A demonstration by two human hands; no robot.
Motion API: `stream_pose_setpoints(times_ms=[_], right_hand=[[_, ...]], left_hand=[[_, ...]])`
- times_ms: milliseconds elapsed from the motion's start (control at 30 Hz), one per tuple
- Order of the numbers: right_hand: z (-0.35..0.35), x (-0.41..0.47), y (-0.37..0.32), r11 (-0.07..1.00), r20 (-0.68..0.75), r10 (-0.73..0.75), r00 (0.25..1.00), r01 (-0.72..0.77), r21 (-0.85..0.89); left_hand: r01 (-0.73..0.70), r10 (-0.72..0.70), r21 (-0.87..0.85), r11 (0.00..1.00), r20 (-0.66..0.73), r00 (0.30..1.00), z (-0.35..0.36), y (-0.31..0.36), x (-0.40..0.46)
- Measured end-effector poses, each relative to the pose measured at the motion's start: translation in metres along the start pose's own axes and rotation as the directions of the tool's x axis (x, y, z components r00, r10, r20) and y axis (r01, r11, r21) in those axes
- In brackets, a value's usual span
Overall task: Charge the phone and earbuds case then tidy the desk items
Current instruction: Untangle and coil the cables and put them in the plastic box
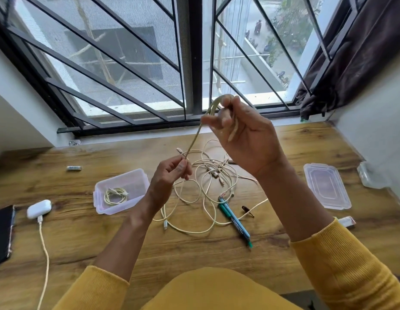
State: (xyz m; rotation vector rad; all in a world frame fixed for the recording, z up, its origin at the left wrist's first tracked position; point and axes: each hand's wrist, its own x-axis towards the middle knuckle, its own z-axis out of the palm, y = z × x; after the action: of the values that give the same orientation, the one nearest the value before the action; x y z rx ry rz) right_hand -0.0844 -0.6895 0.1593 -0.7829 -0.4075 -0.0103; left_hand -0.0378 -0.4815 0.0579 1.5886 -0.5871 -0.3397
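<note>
head view: cable [193,142] held taut betw. both hands, long axis up-right. right hand [246,139] pinches loop above; left hand [172,173] pinches lower run. box [140,175] nearer left, on worktop [82,238].

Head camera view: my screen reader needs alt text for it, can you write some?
A person's right hand and left hand loop a cream cable above a wooden desk. Below lie tangled cables, an open plastic box holding one coiled cable, its lid, pens and a plugged-in white earbuds case.
</note>
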Motion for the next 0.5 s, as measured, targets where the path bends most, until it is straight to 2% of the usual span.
stream_pose_setpoints(times_ms=[100,233,500], right_hand=[[-0.003,0.005,0.003,1.000,-0.084,0.008,0.996,-0.010,-0.021],[-0.003,0.008,0.008,0.986,-0.180,0.038,0.983,-0.066,-0.153],[-0.006,0.012,0.033,0.923,-0.241,-0.037,0.970,-0.059,-0.381]], left_hand=[[-0.016,0.014,0.050,0.999,0.031,0.999,0.005,0.005,-0.001],[-0.051,0.039,0.088,0.995,0.124,0.992,0.013,0.022,-0.005],[-0.142,0.084,0.166,0.976,0.316,0.945,0.027,0.064,-0.007]])
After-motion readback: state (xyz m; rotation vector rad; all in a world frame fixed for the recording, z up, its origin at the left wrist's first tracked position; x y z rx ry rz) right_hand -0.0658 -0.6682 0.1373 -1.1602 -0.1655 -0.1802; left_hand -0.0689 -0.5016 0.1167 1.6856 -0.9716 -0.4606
